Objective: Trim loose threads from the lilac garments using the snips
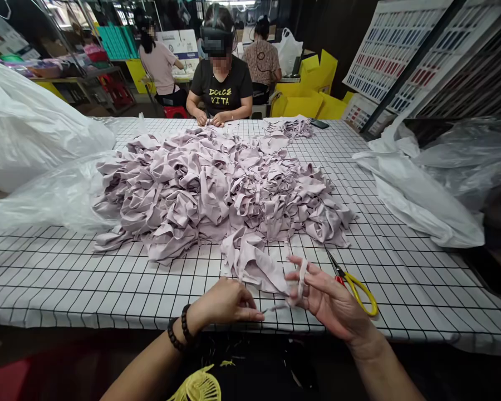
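A big heap of pale lilac fabric pieces (217, 189) covers the middle of the checked table (67, 278). Near the front edge, my left hand (227, 303) is closed in a pinch on the end of a thin lilac strip (275, 307). My right hand (329, 298) is palm up, fingers curled, with the strip looped over a finger and a lilac fabric piece (254, 262) hanging from it. Yellow-handled scissors (354, 284) lie on the table just right of my right hand, untouched.
A person in a black T-shirt (222, 83) sits at the far side, hands on fabric. Two other people (161, 64) sit behind. Clear plastic bags (29, 133) lie left and right (426, 195). A smaller fabric pile (290, 127) and a phone (319, 124) rest far right.
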Demonstrator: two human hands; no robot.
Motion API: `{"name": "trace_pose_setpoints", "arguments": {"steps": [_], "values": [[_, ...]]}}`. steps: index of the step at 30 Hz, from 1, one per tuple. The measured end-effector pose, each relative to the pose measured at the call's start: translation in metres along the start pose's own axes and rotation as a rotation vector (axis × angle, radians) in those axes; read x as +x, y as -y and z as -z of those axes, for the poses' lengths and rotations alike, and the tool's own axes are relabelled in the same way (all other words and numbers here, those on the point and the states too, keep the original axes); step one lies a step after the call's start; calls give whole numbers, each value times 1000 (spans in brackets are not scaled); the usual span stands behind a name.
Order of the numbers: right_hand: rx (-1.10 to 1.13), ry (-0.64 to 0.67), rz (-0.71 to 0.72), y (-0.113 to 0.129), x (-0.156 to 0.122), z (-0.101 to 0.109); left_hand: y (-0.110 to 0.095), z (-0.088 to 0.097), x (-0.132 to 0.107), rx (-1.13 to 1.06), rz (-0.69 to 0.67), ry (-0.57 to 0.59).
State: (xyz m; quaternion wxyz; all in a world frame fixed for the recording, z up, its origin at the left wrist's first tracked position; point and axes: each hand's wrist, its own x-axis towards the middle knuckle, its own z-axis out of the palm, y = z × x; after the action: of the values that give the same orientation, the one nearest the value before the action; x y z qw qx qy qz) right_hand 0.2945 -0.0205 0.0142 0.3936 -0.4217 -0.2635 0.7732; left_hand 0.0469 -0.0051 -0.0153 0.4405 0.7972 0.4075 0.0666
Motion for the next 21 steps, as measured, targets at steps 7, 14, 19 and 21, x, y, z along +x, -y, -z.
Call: {"name": "trace_pose_setpoints", "arguments": {"steps": [7, 14, 19, 21], "values": [[-1425, -535, 40, -17, 18, 26, 35, -6, 1, -166, 343, -732], [-1279, -317, 490, -34, 90, -37, 58, 5, 41, -391, 298, -869], [-1042, -362, 534, 3, 99, -21, 66, 20, 33, -611, 214, -928], [-913, -377, 533, 21, 91, -6, 63, 28, 21, -688, 173, -989]]}}
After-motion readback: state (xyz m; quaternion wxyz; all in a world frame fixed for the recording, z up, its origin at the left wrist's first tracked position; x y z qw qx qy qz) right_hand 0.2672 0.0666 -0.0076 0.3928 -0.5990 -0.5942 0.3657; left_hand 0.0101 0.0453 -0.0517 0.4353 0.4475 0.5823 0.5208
